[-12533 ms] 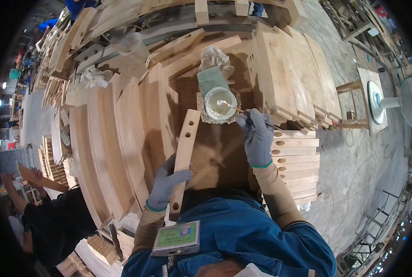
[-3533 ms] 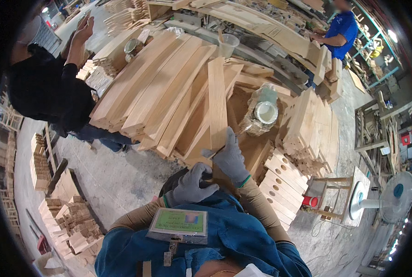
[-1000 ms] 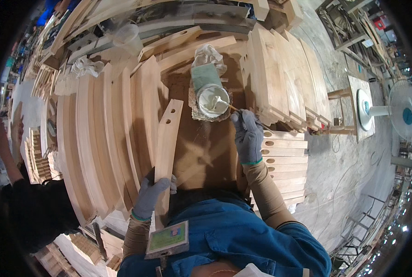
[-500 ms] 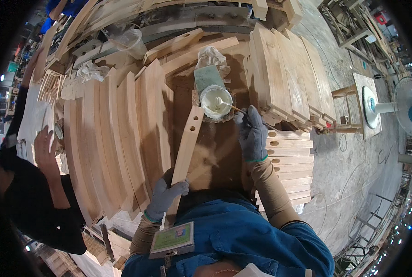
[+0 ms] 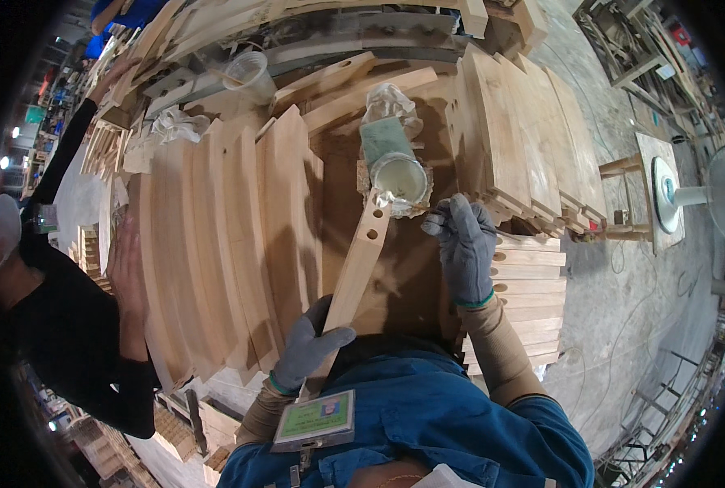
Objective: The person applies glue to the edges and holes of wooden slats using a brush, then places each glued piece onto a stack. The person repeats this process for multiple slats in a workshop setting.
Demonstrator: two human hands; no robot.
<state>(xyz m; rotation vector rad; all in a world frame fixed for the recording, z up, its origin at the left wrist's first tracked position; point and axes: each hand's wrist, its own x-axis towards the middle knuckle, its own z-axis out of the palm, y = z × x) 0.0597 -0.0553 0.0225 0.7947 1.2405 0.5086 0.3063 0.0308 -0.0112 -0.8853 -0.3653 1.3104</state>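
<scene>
One drilled wooden bar (image 5: pixel 354 274) is slanting toward pot (image 5: pixel 403 176), rim contact unclear. Left hand (image 5: pixel 307 346) is clamping bar's near half; right hand (image 5: pixel 466 244) is pinching thin stick (image 5: pixel 418 208). Bar is probably handling stiff, light; bare lower sides are offering hold clear of white paste (image 5: pixel 385 198).

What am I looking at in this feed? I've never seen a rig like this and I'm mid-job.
There is no robot here, only a person working. A wide fisheye camera on their head looks down, so straight edges bend near the rim. Their gloved left hand holds a wooden bar with holes. Their gloved right hand holds a thin stick. A whitish dab shows at the bar's far end, beside a round tub. On the brown surface, a left stack of boards and a right stack of boards flank the tub.
</scene>
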